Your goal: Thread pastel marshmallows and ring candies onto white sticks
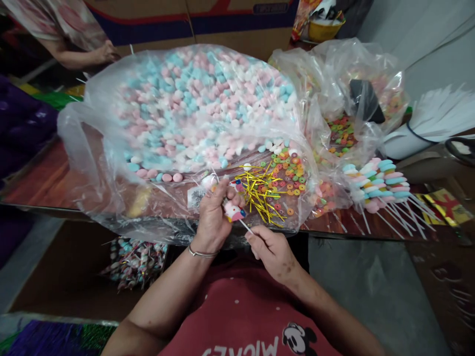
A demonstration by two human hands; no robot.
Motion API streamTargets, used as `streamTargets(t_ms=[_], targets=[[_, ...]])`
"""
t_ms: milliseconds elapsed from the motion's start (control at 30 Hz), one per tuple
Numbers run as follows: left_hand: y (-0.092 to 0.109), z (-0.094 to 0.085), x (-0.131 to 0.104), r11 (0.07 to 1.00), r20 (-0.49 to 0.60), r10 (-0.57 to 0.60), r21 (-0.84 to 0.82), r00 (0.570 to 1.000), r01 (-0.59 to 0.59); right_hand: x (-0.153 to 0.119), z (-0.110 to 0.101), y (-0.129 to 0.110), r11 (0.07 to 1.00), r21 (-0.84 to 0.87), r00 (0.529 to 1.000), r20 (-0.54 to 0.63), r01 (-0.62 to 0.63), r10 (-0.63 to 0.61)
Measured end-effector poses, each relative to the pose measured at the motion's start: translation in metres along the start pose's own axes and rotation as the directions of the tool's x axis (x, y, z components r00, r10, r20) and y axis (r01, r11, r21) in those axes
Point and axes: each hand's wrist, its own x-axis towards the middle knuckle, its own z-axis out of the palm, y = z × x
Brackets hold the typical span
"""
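The left hand (215, 212) has its grip closed around a small white, pink and blue character-shaped piece (234, 211), at the centre of the view. The right hand (269, 247), at its four o'clock, pinches the thin white stick (245, 226) that runs from the piece. Just beside the fingers, at three o'clock, gold twist ties (261, 195) lie in a loose pile, with colourful ring-shaped candies (291, 173) at two o'clock of the piece. At twelve o'clock, pink, blue and white candies (193, 104) fill a big clear plastic bag (89, 128) on the table (37, 183). Farther out at three o'clock lie skewered candy sticks (382, 183).
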Motion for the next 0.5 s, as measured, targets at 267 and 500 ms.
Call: streamTargets(t_ms=[267, 500], targets=[[-0.014, 0.000, -0.008, 0.999, 0.100, 0.003, 0.048, 0.995, -0.007, 0.002, 0.012, 0.007, 0.994, -0.073, 0.991, -0.104, 0.081, -0.089], [-0.022, -0.003, -0.015, 0.987, 0.160, 0.024, 0.156, 0.987, -0.049, 0.010, 0.016, 0.007, 0.990, 0.025, 0.975, -0.174, 0.142, -0.136]])
